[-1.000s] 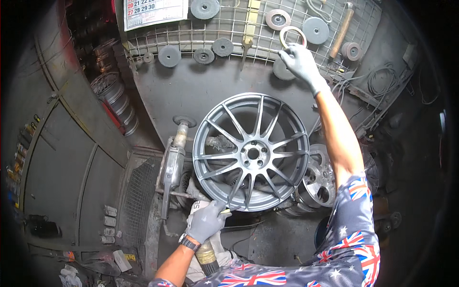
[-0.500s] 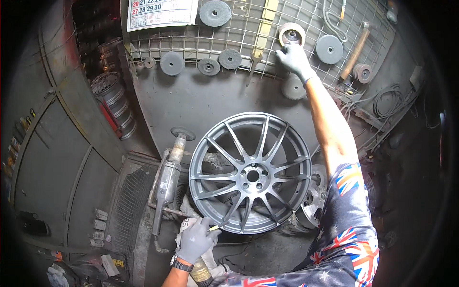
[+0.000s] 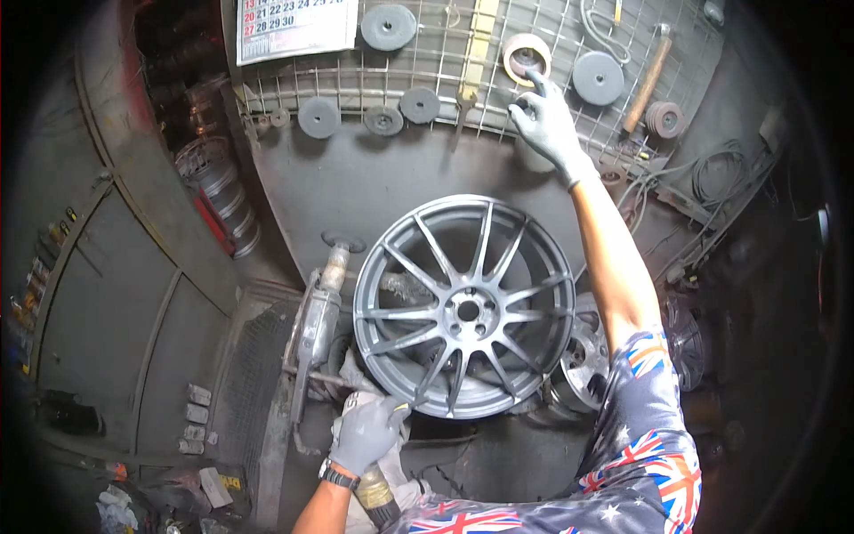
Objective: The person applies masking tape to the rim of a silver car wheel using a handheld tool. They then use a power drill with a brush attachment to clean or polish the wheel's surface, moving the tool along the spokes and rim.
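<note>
A grey multi-spoke alloy wheel (image 3: 427, 313) stands face-up toward me in the middle. At its lower left rim is my left hand (image 3: 369, 434) in a grey glove, closed on a thin yellowish stick (image 3: 402, 407), mostly hidden by the fingers. My right hand (image 3: 544, 120), gloved too, is raised to the wire grid on the wall. Its index fingertip reaches the lower edge of a pale ring-shaped roll (image 3: 540, 51) hung there, and the thumb stands apart with nothing visible between them. A dark piece sits inside the roll's ring.
Round grey abrasive discs (image 3: 598, 78) hang on the wire grid (image 3: 498, 107), beside a wood-handled hammer (image 3: 646, 84) and a calendar (image 3: 298, 27). Left of the wheel stands a grey power tool (image 3: 316, 325) with a disc on top. Another wheel (image 3: 583, 356) lies behind at right.
My right hand's fingers have spread from a closer grip at the roll's lower edge. My left hand still holds the stick by the rim. The whole view has shifted slightly.
</note>
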The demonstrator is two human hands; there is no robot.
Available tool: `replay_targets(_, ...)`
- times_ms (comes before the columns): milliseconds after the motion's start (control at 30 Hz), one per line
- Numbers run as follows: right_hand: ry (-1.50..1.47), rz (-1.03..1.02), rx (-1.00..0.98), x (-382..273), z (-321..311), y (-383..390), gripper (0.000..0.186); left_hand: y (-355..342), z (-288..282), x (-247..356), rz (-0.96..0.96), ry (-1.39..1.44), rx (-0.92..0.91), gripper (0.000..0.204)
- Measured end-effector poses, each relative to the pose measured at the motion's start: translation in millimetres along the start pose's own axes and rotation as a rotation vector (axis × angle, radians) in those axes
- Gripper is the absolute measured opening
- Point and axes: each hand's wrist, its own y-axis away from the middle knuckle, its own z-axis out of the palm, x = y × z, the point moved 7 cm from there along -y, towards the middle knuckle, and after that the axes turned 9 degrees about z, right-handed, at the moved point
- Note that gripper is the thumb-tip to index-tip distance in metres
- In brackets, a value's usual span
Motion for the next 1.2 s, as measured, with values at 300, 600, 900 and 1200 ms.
replay_targets(300, -0.7, 0.72, -0.425, -160.7, -80.1, 366.0, 0.026, 25.4, 1.5, -1.0, 0.055, 0.097, 0.03, 0.024)
replay_targets(600, -1.38, 1.258, -1.17, -364.0, -108.0, 558.2, 0.047, 59.0, -15.4, -5.2, 0.1, 0.373, 0.014, 0.036)
replay_targets(900, -1.423, 0.86, -1.166, -440.3, -100.1, 535.0, 0.062, 91.7, -72.9, 59.8, 0.419, 0.513, 0.053, 0.025)
replay_targets(1200, -1.426, 1.262, -0.438, -423.3, -137.6, 560.9, 0.054, 133.0, -102.5, 153.1, 0.673, 0.48, 0.338, 0.057)
